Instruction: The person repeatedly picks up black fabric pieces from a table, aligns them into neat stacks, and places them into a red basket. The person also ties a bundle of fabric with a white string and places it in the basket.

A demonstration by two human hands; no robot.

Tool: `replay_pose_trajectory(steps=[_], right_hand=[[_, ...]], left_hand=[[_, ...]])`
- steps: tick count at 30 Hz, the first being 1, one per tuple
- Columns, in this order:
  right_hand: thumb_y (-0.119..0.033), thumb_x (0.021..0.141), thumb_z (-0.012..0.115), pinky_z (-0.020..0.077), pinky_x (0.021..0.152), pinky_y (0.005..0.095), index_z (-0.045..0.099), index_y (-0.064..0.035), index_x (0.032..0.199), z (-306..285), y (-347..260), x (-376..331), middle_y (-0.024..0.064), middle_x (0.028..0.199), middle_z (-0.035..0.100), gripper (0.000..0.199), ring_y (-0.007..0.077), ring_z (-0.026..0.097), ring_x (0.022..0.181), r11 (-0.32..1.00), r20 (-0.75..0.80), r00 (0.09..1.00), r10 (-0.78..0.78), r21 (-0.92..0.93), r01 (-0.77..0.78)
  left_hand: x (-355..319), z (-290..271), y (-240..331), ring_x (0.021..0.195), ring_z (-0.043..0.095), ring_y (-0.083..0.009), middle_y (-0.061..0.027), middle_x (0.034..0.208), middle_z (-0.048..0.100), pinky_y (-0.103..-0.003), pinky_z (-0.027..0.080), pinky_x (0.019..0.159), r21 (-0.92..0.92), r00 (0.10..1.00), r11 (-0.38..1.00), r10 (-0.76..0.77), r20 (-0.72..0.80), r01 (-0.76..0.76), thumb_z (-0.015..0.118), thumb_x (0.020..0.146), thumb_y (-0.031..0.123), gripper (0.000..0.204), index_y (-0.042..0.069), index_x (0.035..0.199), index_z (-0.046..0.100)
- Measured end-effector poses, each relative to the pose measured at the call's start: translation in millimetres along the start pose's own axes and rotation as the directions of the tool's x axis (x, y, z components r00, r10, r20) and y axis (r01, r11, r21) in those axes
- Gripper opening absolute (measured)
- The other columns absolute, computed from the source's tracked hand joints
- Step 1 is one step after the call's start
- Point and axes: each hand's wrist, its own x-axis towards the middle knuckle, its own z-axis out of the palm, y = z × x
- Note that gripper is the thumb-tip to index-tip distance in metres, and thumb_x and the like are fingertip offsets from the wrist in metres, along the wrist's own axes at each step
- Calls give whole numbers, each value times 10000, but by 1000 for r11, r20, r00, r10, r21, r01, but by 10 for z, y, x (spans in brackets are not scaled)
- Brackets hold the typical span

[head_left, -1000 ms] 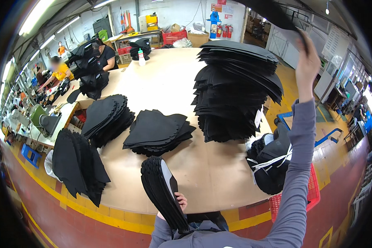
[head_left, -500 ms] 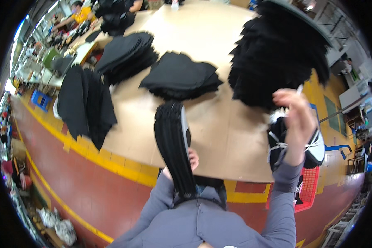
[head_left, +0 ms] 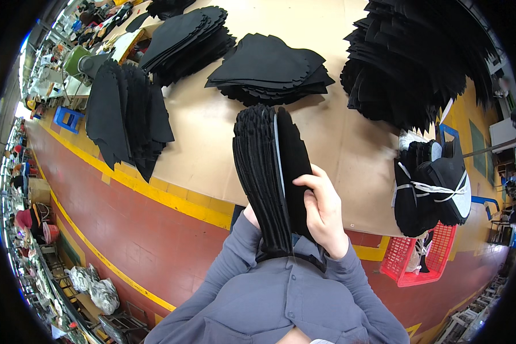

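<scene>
A thick upright stack of black cut fabric pieces [head_left: 258,172] stands in front of my body at the table's near edge. My left hand [head_left: 251,217] supports it from the left and behind, its fingers hidden by the stack. On the stack's right side, a pale edge shows between it and a single black fabric piece [head_left: 295,157]. My right hand [head_left: 325,209] is closed on that piece's right edge, index finger and thumb visible at the front.
Black fabric piles lie on the tan tabletop [head_left: 195,137]: one left [head_left: 126,114], one in the centre [head_left: 272,66], a tall one right [head_left: 413,63]. Bundles tied with white strips [head_left: 436,189] sit at the right edge, above a red basket [head_left: 398,261]. A blue stool [head_left: 69,118] stands left.
My right hand has come down from the tall pile at the right to the held stack. A black piece now stands along the stack's right side. The view has shifted.
</scene>
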Motion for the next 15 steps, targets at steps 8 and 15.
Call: replay_pose_trajectory(steps=[8,15], right_hand=[[-33,810,698,436,924,279,542,-1,1155,-95,-81,10,94,1131,588,380,167,567,1027,995,6,995,104,-3,-104],[93,808,563,98,1177,598,630,-77,997,-108,87,-15,61,1206,654,263,405,449,1314,847,-48,949,-310,-468,253]], left_hand=[[59,-227,-152,1104,578,-171,-66,1218,599,-308,518,932,127,986,990,-34,-166,55,525,981,78,351,32,1328,511],[10,-452,-210,978,585,-152,-31,1033,603,-288,537,846,617,984,787,120,-131,-14,626,905,54,366,46,1262,549]])
